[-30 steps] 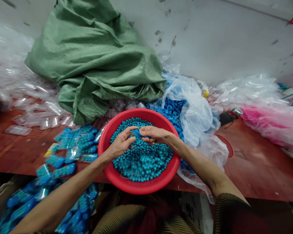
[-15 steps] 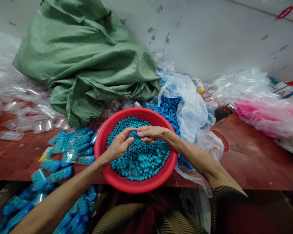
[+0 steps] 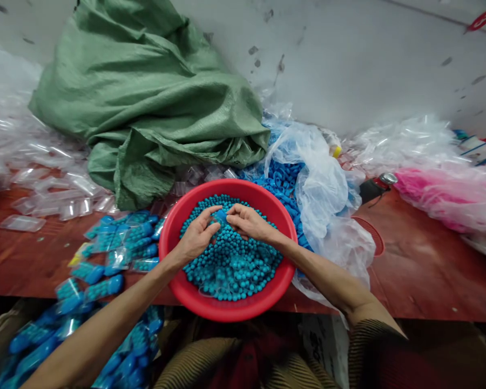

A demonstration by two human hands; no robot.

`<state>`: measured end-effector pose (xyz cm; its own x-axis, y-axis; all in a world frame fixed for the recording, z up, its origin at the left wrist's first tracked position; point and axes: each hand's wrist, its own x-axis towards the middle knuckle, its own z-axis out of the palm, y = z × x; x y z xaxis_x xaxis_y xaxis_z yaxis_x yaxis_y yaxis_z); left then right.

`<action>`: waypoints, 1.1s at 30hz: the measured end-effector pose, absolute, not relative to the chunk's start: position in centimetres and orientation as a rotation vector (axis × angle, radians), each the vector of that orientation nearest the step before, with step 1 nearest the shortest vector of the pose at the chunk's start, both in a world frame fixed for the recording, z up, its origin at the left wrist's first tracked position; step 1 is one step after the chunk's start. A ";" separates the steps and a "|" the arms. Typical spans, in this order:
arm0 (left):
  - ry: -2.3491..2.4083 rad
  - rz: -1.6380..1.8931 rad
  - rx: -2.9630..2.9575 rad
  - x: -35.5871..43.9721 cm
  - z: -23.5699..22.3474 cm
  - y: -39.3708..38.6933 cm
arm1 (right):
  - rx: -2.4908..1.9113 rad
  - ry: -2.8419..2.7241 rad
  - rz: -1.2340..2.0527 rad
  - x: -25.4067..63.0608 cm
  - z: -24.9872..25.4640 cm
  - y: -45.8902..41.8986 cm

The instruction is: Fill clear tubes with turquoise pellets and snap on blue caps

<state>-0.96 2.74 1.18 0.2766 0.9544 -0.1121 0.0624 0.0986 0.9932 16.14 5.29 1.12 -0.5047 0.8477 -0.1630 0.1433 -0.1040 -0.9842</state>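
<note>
Above the red basin (image 3: 227, 312), my left hand (image 3: 200, 235) is curled with thumb and forefinger around a small clear case, partly hidden by the fingers. A blue cap (image 3: 221, 216) shows at the case's end, between my two hands. My right hand (image 3: 249, 222) has its bent fingers and thumb tips against this cap. Turquoise beads (image 3: 237, 275), many on strings, fill the basin beneath both hands.
Filled blue-capped packs (image 3: 123, 243) lie left of the basin, with more below the table edge. Clear cases (image 3: 71, 189) and a green sack (image 3: 157, 97) stand behind. Blue caps (image 3: 285, 181) spill from a plastic bag (image 3: 322, 183); a dark bottle (image 3: 375, 188) lies to the right.
My right hand's fingers have shifted from wrapping the blue piece to its end, showing more of it between the hands. My left hand keeps nearly the same pose. The view swayed slightly.
</note>
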 end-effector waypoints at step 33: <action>0.979 0.901 1.297 -0.9 1.5 2.3 | -1.085 -1.871 1.536 16.5 2.1 4.6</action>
